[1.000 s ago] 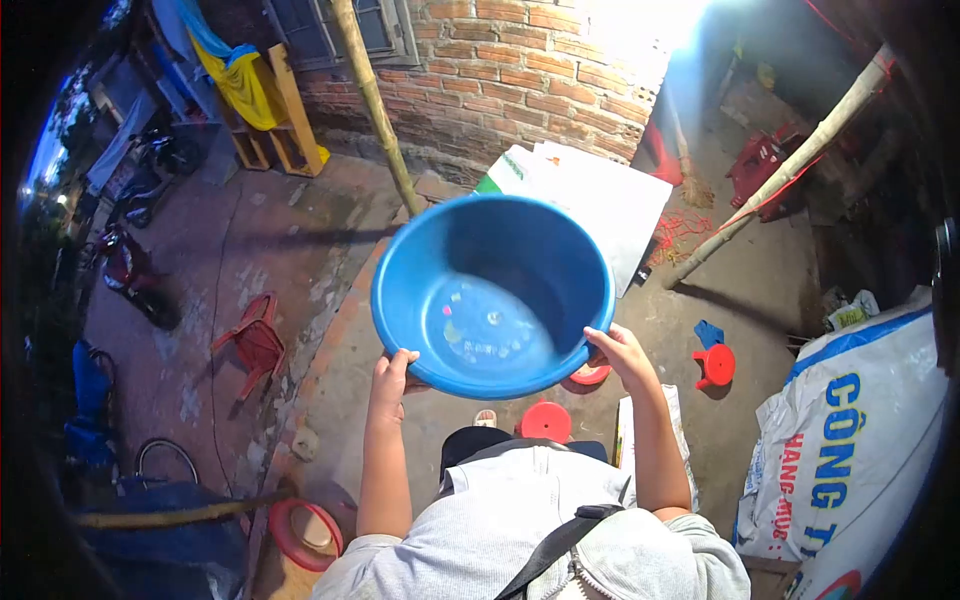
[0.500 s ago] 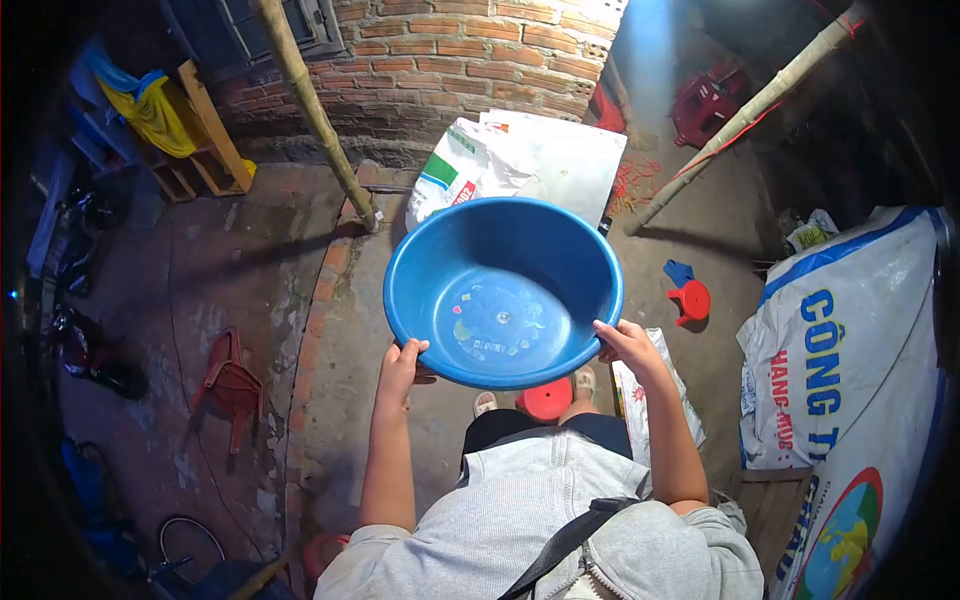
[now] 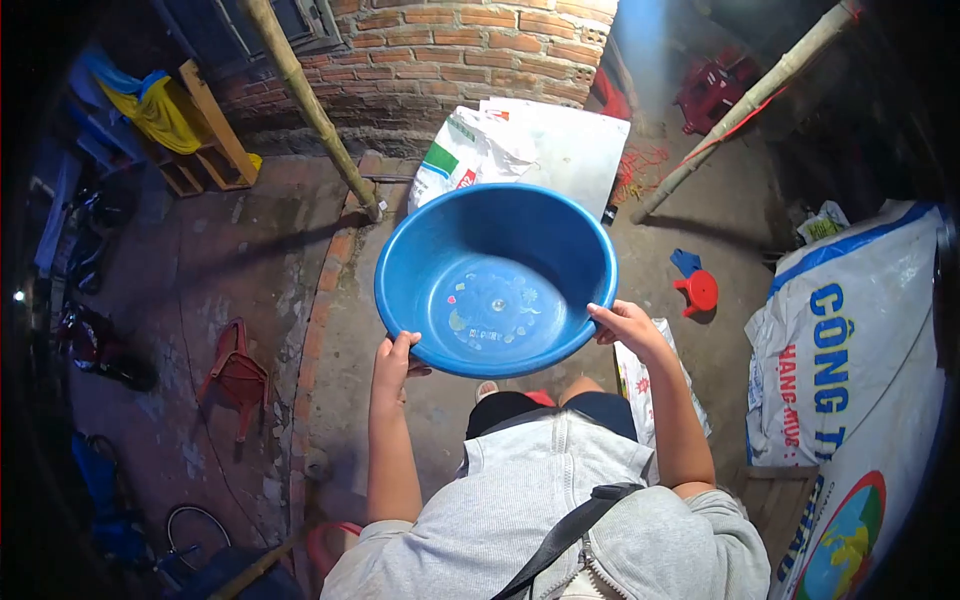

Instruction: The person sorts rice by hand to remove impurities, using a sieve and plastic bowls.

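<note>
A large round blue plastic basin (image 3: pixel 500 305) is held out in front of my body, its open side tilted toward me, with small printed figures on its inner bottom. My left hand (image 3: pixel 397 368) is closed on the lower left rim, thumb over the edge. On the lower right rim my right hand (image 3: pixel 627 330) grips with its thumb on top and its fingers under the rim. Nothing lies inside the basin. Beyond it are a white printed sack (image 3: pixel 470 145) and a pale flat board (image 3: pixel 575 150).
Two bamboo poles (image 3: pixel 315 110) (image 3: pixel 745 108) slant up on either side. A red stool (image 3: pixel 702 290) stands on the right, near a large printed tarp (image 3: pixel 840 340). On the left are a fallen red chair (image 3: pixel 240 378) and a shelf (image 3: pixel 215 130). A brick wall (image 3: pixel 450 50) rises ahead.
The basin has shifted slightly up and left in the view, both hands still on its rim. It now covers more of the red object near my feet.
</note>
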A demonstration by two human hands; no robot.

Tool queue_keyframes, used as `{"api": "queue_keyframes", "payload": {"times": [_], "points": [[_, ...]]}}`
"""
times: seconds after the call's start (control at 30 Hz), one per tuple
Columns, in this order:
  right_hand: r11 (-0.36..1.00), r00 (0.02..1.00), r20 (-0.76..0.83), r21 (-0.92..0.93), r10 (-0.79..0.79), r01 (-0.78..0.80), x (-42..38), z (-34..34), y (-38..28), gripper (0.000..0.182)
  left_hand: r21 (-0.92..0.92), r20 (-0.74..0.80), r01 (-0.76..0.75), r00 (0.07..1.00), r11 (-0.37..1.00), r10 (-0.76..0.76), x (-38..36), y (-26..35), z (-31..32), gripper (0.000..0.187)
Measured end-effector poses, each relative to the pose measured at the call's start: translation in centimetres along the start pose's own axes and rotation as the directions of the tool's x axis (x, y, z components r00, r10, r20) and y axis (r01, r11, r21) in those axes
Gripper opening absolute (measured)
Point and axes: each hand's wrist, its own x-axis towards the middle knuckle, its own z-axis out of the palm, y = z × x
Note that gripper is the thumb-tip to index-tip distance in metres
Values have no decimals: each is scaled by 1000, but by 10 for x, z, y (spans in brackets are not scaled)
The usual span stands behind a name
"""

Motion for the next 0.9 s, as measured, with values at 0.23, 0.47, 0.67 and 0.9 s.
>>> {"api": "queue_keyframes", "payload": {"times": [0.23, 0.47, 0.67, 0.9], "points": [[998, 995, 92, 55, -48, 43, 23, -62, 25, 36, 19, -124, -41, 991, 999, 43, -26, -3, 59, 27], [985, 994, 57, 153, -94, 84, -1, -183, 50, 33, 17, -167, -137, 976, 990, 138, -64, -11, 195, 26], [948, 995, -9, 301, -100, 99, -7, -252, 82, 28, 97, -198, -147, 967, 984, 164, -95, -20, 283, 35], [915, 991, -63, 381, -117, 132, -15, -291, 111, 31, 162, -128, -88, 986, 983, 110, -89, -17, 322, 33]]}}
